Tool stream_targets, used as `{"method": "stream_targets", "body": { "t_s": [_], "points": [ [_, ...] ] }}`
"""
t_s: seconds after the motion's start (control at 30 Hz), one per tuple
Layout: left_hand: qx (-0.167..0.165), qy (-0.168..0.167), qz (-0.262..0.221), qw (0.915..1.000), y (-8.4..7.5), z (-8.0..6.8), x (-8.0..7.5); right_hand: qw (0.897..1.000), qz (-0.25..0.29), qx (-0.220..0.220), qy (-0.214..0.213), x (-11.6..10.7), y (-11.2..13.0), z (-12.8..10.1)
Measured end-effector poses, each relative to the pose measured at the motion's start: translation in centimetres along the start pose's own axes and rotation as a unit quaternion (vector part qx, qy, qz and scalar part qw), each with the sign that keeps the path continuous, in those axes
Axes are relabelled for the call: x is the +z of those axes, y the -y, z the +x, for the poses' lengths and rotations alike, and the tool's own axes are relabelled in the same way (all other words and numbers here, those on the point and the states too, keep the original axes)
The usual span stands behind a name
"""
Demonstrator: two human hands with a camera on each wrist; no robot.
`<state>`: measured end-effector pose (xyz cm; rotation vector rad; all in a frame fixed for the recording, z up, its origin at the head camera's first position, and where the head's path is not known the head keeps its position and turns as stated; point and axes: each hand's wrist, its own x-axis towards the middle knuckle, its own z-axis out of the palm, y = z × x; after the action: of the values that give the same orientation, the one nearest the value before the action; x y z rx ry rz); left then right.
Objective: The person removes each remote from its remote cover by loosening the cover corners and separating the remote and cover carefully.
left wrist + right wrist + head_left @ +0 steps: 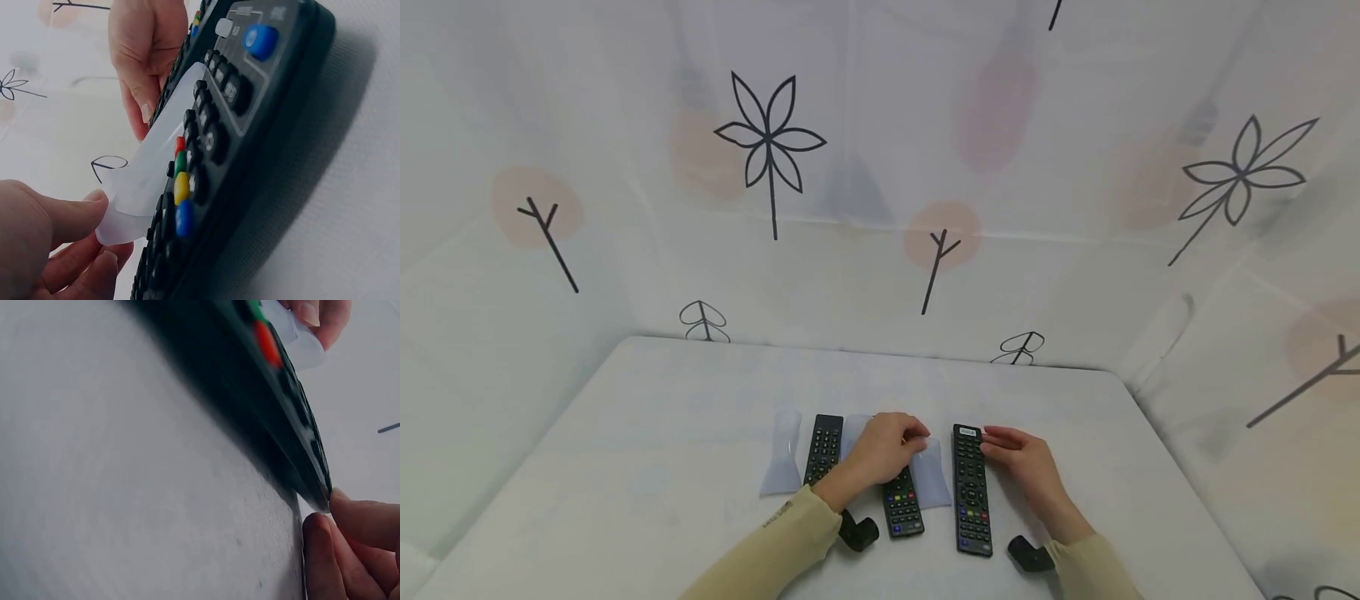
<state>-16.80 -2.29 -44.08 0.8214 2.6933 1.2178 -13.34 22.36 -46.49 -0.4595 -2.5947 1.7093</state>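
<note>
My left hand (887, 446) pinches the far end of a translucent plastic sleeve (144, 169) between thumb and fingers. This sleeve lies between two black remote controls. The middle remote control (902, 504) is partly hidden under my left hand and has coloured buttons. My right hand (1018, 462) is at the far right corner of the right-hand remote control (972, 500), which has a white label at its far end. In the right wrist view, the thumb (362, 519) touches that remote's end, with the other fingers just below and a gap between.
Farther left lie another black remote control (824, 446) and a flat translucent sleeve (784, 458). A further sleeve (853, 429) shows partly behind my left hand. Everything lies on a white table (647, 467), backed by a printed white curtain (865, 275).
</note>
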Motion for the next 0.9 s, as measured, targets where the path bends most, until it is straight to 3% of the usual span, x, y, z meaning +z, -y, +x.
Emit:
{"method": "stream_targets", "body": {
  "t_s": [0.27, 0.9],
  "points": [
    [-0.004, -0.001, 0.0, 1.0, 0.1, 0.1, 0.1, 1.0, 0.027, -0.014, 0.004, 0.2, -0.2, -0.2],
    [-0.003, -0.016, 0.003, 0.9999, -0.3, -0.1, -0.4, 1.0, -0.016, -0.005, 0.013, -0.4, 0.6, -1.6]
  ]
}}
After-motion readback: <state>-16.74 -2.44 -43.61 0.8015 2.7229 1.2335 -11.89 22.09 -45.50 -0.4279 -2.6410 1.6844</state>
